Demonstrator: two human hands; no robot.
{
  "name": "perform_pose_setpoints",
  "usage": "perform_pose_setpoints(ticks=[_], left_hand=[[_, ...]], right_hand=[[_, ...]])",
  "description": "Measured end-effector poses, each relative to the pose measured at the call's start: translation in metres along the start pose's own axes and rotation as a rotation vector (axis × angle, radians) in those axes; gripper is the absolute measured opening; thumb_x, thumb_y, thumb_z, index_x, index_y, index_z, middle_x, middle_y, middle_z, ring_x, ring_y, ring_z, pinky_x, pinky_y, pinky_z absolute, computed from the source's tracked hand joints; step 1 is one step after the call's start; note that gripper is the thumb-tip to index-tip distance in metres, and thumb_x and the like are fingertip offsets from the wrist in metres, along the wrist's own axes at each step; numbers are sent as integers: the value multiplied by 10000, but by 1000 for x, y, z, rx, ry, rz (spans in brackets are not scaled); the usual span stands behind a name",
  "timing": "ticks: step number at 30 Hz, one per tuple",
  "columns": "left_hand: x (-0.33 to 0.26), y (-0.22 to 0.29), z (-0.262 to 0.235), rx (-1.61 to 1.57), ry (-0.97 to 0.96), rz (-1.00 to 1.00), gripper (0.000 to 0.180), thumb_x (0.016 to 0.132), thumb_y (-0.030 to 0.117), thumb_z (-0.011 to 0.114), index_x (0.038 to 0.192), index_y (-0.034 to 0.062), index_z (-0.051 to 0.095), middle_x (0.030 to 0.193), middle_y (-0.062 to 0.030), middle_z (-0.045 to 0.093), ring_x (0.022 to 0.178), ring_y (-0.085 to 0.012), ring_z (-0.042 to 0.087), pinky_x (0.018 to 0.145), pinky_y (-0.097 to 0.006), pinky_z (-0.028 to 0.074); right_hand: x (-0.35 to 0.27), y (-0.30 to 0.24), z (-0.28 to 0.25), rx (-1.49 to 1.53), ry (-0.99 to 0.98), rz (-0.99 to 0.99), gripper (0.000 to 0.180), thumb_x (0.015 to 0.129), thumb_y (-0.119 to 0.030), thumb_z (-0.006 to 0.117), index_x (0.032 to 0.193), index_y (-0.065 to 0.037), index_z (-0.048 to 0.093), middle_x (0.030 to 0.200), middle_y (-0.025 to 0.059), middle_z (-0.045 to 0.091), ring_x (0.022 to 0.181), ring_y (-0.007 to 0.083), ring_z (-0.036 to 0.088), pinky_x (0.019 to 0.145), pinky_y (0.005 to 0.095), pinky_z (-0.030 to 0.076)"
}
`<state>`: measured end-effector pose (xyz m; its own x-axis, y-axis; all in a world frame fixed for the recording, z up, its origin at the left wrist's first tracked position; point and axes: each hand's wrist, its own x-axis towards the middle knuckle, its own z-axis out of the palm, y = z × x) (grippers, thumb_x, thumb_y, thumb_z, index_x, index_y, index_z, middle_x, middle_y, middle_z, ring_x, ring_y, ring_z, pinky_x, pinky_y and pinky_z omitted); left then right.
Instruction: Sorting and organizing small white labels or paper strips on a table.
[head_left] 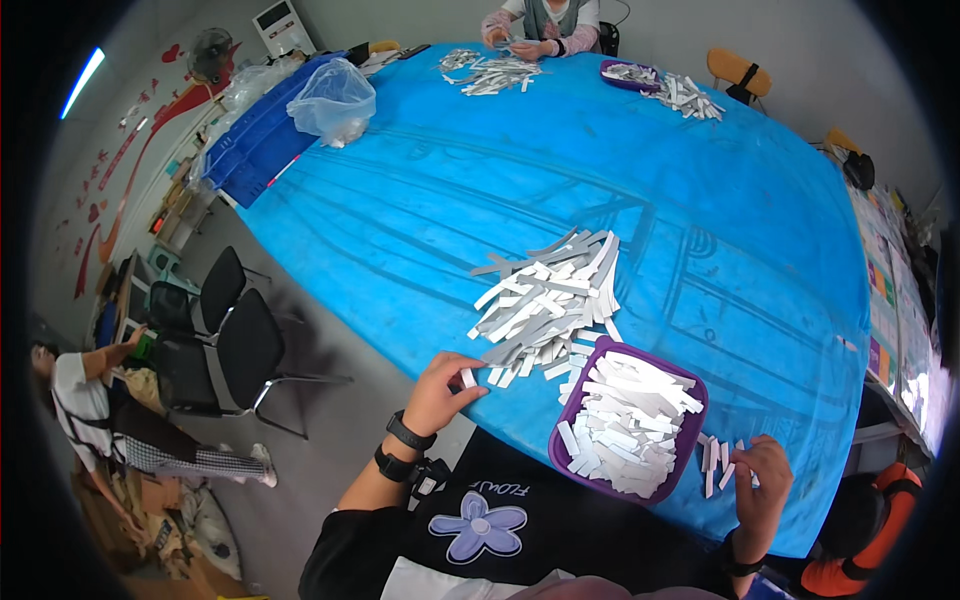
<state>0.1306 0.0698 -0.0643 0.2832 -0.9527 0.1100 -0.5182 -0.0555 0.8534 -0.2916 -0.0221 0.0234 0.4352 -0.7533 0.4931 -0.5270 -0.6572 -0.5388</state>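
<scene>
My left hand (440, 392) is closed in a pinch on a short white strip (467, 378) at the table's near edge. Just beyond it lies a loose heap of white and grey strips (550, 300), long and flat like folded paper. Between my hands stands a purple plastic basket (572, 405), filled with shorter white strips (635, 420). To the right of the basket, my right hand (765, 480) has its fingers pressed together on a white strip, partly hidden by the fingers. A few short strips (711, 460) lie on the table beside those fingers.
A blue cover (420, 230) spreads over the large table. At its far left are a blue crate (245, 150) and a clear plastic bag (335, 100). Across the table, a person's hands (525, 47) work over another strip pile (495, 74). Black chairs (250, 345) stand left.
</scene>
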Motion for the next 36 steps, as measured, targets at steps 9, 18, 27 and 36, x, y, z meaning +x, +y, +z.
perform_pose_setpoints(ticks=[9, 18, 27, 36], left_hand=[[-4, 59, 6, -608, 99, 238, 263, 756, -72, 679, 1007, -5, 640, 951, -85, 610, 792, -140, 613, 676, -216, 476], [11, 139, 78, -469, -444, 498, 131, 749, 43, 737, 870, 46, 689, 841, -68, 686, 777, -156, 641, 678, -273, 491], [9, 131, 82, -497, -435, 456, 67, 773, 29, 708, 838, 36, 691, 891, -69, 645, 814, -169, 624, 704, -270, 486], [13, 125, 85, -249, -556, 399, 83, 809, 46, 664, 890, 30, 676, 860, -76, 641, 797, -197, 627, 685, -281, 487]], right_hand=[[6, -49, 25, 121, -182, -59, 250, 673, -30, 712, 918, -30, 658, 821, 101, 626, 754, 264, 598, 730, 344, 493], [4, -65, 72, 582, -310, 217, 345, 787, -102, 709, 1101, 6, 615, 869, 149, 658, 779, 270, 653, 680, 311, 507], [1, -52, 77, 473, -103, 55, 223, 835, -13, 618, 1056, 4, 642, 814, 146, 646, 678, 242, 615, 594, 285, 467], [-4, -35, 65, 339, 76, 141, 122, 740, 34, 697, 848, -14, 666, 770, 114, 667, 662, 218, 633, 583, 277, 487]])
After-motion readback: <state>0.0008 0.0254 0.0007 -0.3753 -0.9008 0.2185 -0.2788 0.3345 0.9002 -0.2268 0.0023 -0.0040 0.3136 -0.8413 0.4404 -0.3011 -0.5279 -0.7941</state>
